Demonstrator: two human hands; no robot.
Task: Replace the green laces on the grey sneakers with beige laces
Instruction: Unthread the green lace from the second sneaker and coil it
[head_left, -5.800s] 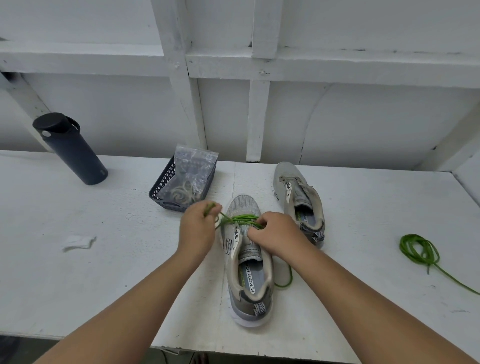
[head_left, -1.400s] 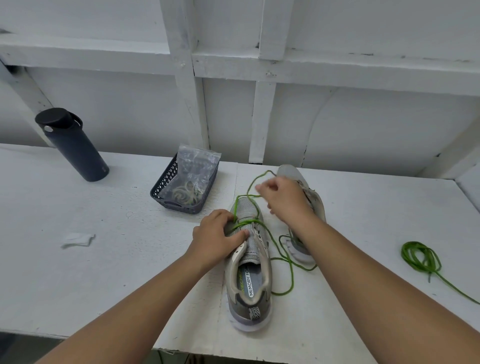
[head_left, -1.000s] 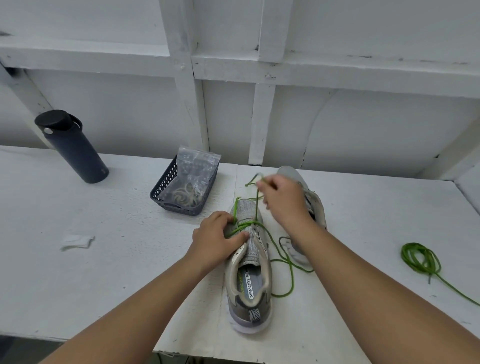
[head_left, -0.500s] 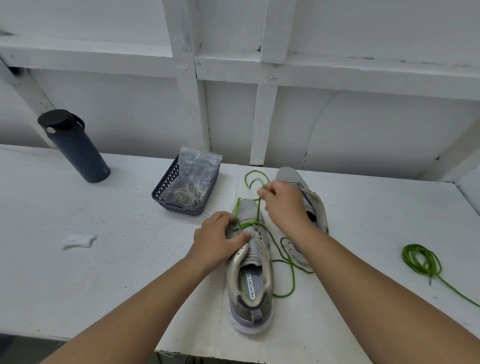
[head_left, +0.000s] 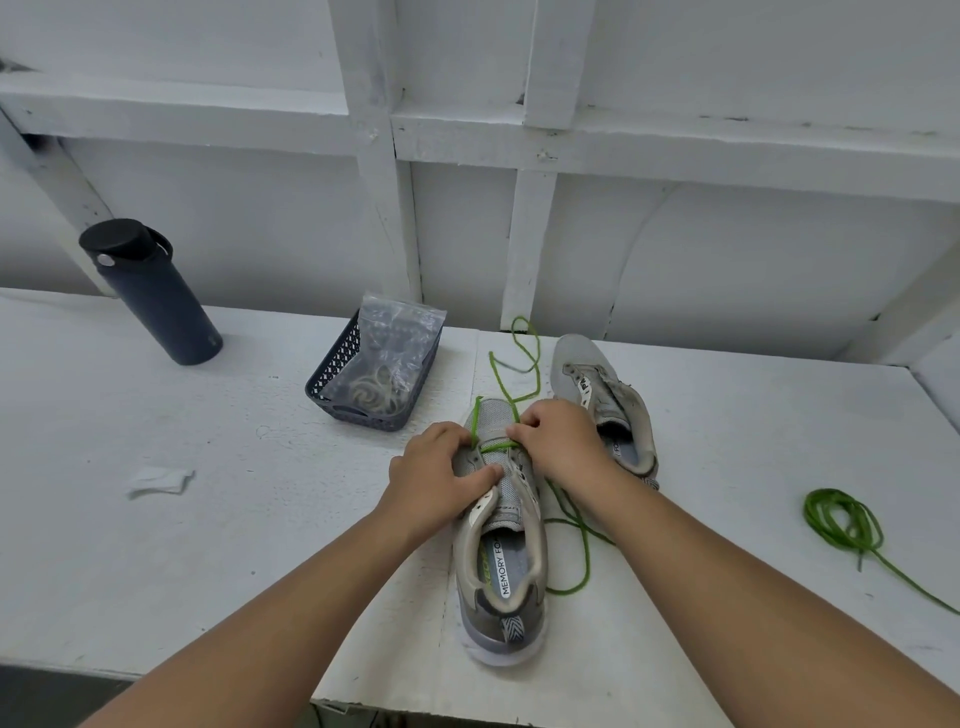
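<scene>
Two grey sneakers sit on the white table (head_left: 156, 545). The near sneaker (head_left: 501, 561) lies at the table's middle, heel toward 6 o'clock and toe toward 12. The far sneaker (head_left: 605, 402) lies just beside it at about 1 o'clock, its eyelets bare of lace.

Left hand (head_left: 439, 480) rests on the near sneaker's 9 o'clock side, fingers curled over the upper and thumb pressed across the tongue, gripping the shoe. Right hand (head_left: 558, 441) sits at the shoe's 3 o'clock side, its fingertips pinching the green lace (head_left: 498, 447) where one strand crosses the lowest eyelets near the toe. From that pinch the lace loops away toward 12 o'clock onto the table, and another length trails off at 4 o'clock, curling beside the heel.

A second green lace (head_left: 844, 522) lies coiled well apart at 3 o'clock, one end running toward the table's edge.

At 11 o'clock from the near sneaker, a dark basket (head_left: 337, 374) holds a clear plastic bag (head_left: 400, 343) with beige laces (head_left: 374, 395) coiled inside. Farther out toward 10 o'clock a dark bottle (head_left: 150, 293) stands upright, and a scrap of white paper (head_left: 161, 480) lies at 9 o'clock.
</scene>
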